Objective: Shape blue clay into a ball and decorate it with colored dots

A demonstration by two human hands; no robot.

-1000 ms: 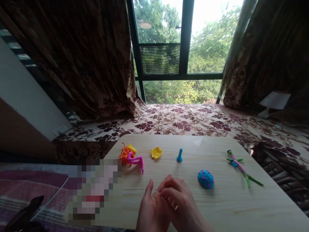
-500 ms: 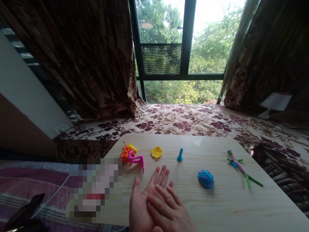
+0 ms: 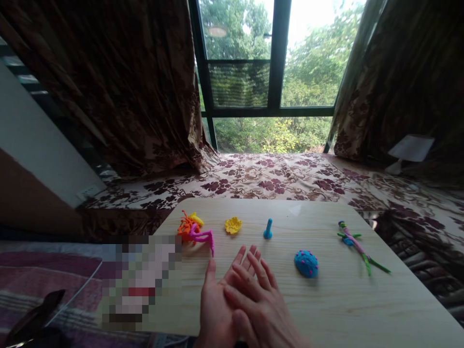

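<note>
My left hand (image 3: 216,309) is palm up over the front of the table, with its fingers stretched out and its thumb apart. Across its palm lies my right hand (image 3: 259,299), palm down, its fingers extended and slightly bent. Whether anything sits between the two palms is hidden. Just beyond the fingertips stands a blue clay peg with a wider round base (image 3: 268,229). To the right rests a blue clay dome with pink dots (image 3: 306,264). A yellow clay flower-like piece (image 3: 233,225) lies behind the hands, towards the left.
An orange clay figure (image 3: 184,229) with magenta and yellow parts is at the table's (image 3: 348,309) left side. On the right lies a pink and green clay stick figure (image 3: 357,245). A blurred-out patch (image 3: 141,280) covers the left edge. Behind is a patterned window seat (image 3: 271,176).
My right hand has slid slightly forward over the left palm, and its fingers point more upward. The whole view has shifted a little; the clay pieces stay in place on the table.
</note>
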